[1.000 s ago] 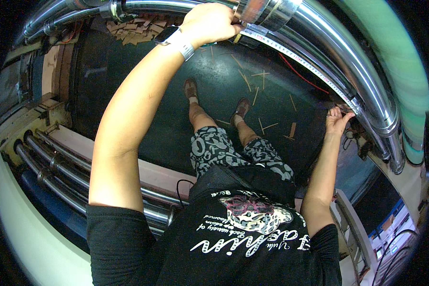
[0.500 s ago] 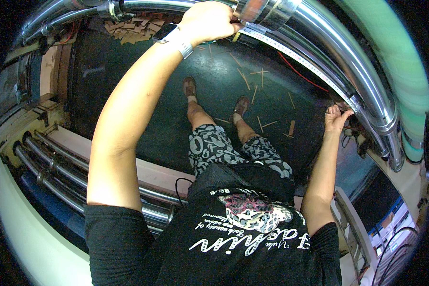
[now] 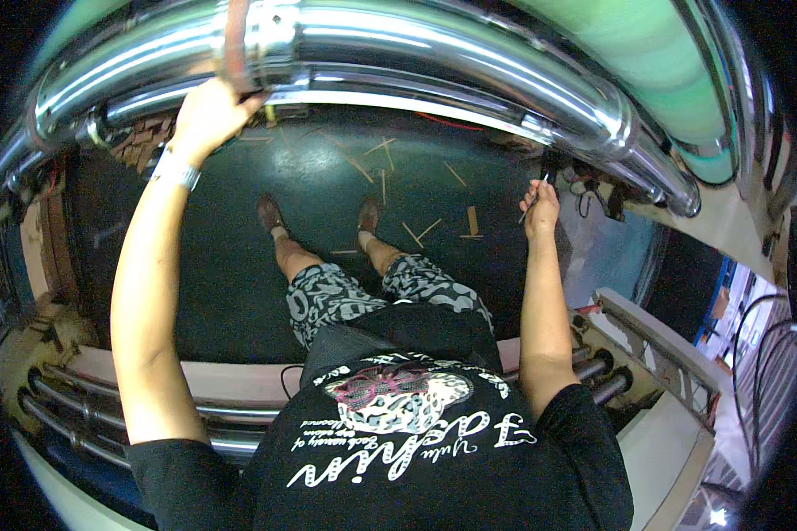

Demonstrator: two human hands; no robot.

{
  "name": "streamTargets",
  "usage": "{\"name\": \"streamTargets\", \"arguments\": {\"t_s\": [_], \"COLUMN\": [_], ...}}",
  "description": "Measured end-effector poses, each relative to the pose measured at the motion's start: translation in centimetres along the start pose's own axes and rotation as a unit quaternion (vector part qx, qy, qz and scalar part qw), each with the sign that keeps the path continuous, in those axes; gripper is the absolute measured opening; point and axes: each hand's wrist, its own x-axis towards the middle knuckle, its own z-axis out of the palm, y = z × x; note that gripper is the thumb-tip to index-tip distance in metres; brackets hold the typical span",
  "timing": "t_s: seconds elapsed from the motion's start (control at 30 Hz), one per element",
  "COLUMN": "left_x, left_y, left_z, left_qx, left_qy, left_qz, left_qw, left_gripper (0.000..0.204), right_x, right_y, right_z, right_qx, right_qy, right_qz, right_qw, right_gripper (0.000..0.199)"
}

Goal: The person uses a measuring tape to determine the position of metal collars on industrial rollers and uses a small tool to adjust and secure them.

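A thick polished metal roller (image 3: 416, 40) runs across the top of the head view. My left hand (image 3: 211, 119), with a watch on the wrist, is at the underside of a metal collar (image 3: 273, 44) on that roller, beside its reddish-brown band. Its fingers look wrapped against the collar, partly hidden. From there a white measuring tape strip (image 3: 398, 103) stretches rightward along a thinner bar. Below the strip's right end, my right hand (image 3: 542, 211) is closed around a thin metal tool (image 3: 529, 208), whose exact kind is too small to tell.
A green roller (image 3: 628, 53) turns up at the far right. Wood-coloured strips (image 3: 383, 186) lie scattered on the dark floor (image 3: 239, 265) about my feet. Behind me are more metal rollers (image 3: 230, 416). Black cables (image 3: 757, 380) hang at right, and a bundle of dark items (image 3: 584, 188) sits beyond my right hand.
The view has turned, so the roller now lies more level. My right hand has come down off the strip's end and now shows a thin tool. My left hand stays at the collar.
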Motion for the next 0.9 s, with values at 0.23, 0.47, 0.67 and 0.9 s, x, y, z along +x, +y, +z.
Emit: {"name": "streamTargets", "arguments": {"t_s": [0.23,0.47,0.67,0.9], "left_x": [-1.1,-1.1,-0.6,-0.8], "left_y": [-0.1,-1.9,-1.2,0.9], "left_z": [-1.2,-1.2,-2.0,-2.9], "left_qx": [0.002,0.029,0.012,0.042], "left_qy": [0.099,0.107,0.041,0.034], "left_qz": [0.059,0.057,0.012,-0.003], "left_qw": [0.993,0.992,0.999,0.999], "left_gripper": [0.041,0.040,0.051,0.057], "right_x": [1.2,3.0,2.1,2.0], "right_y": [-4.2,-3.1,-3.4,-2.9], "right_z": [4.6,7.7,7.5,7.1], "right_qx": [0.036,0.142,0.097,0.089], "right_qy": [-0.012,-0.045,0.007,-0.004], "right_qz": [-0.131,-0.176,-0.135,-0.102], "right_qw": [0.991,0.973,0.986,0.991], "right_gripper": [0.019,0.014,0.019,0.036]}}
